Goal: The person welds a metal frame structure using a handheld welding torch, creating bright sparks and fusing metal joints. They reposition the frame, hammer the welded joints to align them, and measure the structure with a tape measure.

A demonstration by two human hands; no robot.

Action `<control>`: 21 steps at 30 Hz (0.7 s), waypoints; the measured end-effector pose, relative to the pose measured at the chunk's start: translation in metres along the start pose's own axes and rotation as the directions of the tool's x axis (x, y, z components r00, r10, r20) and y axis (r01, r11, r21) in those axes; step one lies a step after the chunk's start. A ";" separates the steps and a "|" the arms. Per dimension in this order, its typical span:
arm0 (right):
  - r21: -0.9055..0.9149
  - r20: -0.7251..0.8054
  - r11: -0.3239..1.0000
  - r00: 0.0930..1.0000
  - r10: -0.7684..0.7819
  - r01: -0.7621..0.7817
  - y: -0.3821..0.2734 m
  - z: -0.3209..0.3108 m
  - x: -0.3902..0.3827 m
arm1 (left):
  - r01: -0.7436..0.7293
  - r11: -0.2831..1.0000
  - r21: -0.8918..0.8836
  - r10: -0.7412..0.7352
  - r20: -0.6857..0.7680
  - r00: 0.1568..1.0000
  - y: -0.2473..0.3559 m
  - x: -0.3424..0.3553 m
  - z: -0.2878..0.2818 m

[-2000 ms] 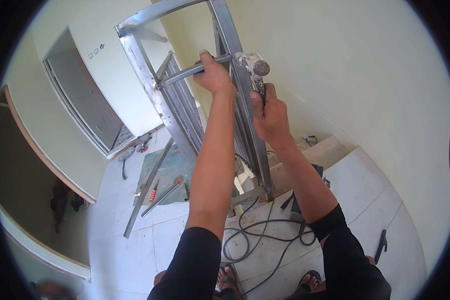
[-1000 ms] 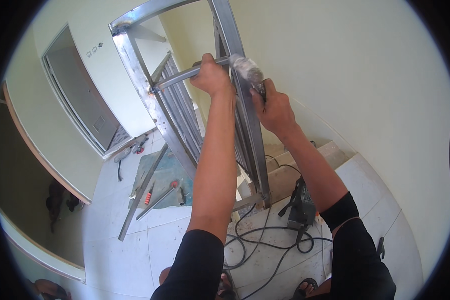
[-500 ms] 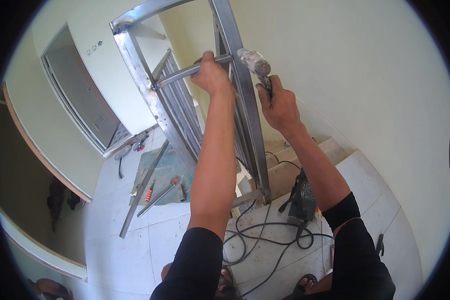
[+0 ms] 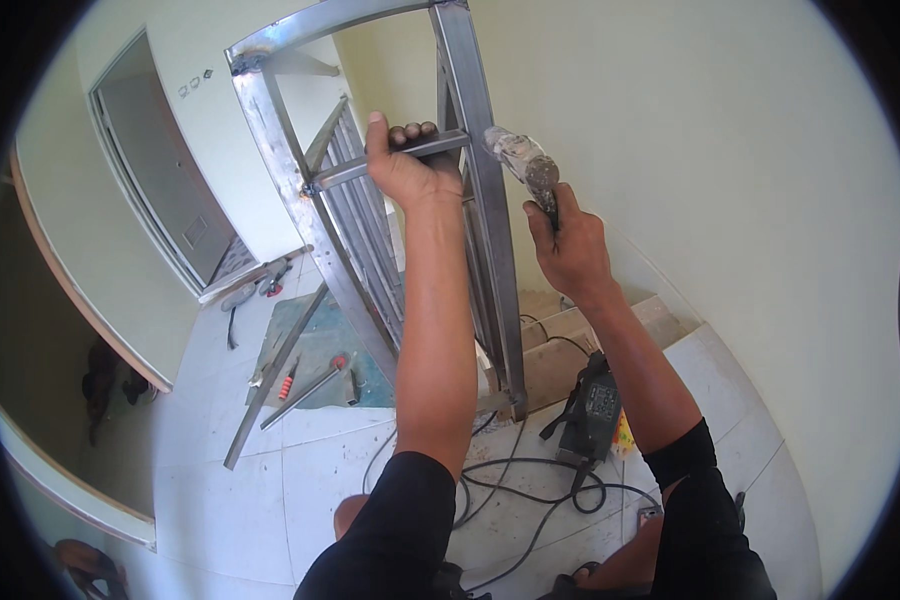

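Observation:
My left hand grips the short crossbar of an upright steel railing frame, its fingertips curled over the bar. My right hand is closed round the handle of a hammer whose head is coated in pale, crusty material and sits beside the frame's right upright, at about the crossbar's height. Discoloured weld spots show on the frame's left corner and joint. Whether the hammer head touches the steel I cannot tell.
Stair steps drop behind the frame. A black machine lies among cables on the white tiles. A greenish mat carries loose steel bars and a red-handled tool. Grinders lie near the doorway; a pale wall is at right.
My right hand and hammer have moved right and down in the view. My left hand has shifted slightly on the crossbar, its thumb further left. The frame appears slightly further right.

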State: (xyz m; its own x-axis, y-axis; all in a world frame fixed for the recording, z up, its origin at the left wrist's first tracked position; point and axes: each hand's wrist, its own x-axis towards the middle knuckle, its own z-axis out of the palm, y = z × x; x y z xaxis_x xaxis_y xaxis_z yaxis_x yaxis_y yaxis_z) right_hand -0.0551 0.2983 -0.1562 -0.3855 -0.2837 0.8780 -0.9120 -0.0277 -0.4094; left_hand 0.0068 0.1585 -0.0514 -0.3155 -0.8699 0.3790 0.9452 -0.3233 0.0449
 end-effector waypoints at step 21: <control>-0.125 0.163 0.926 0.928 -0.334 0.355 0.054 -0.001 0.038 | -0.209 0.940 0.268 0.286 -0.289 0.914 0.002 0.007 0.023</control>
State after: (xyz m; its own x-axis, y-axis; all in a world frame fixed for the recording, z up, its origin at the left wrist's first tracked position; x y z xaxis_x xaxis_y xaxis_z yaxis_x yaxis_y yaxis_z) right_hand -0.1186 0.2868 -0.1449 -0.0303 -0.4104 0.9114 -0.9993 -0.0070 -0.0364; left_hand 0.0085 0.1601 -0.0268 -0.0424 -0.9949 0.0920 0.9773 -0.0222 0.2105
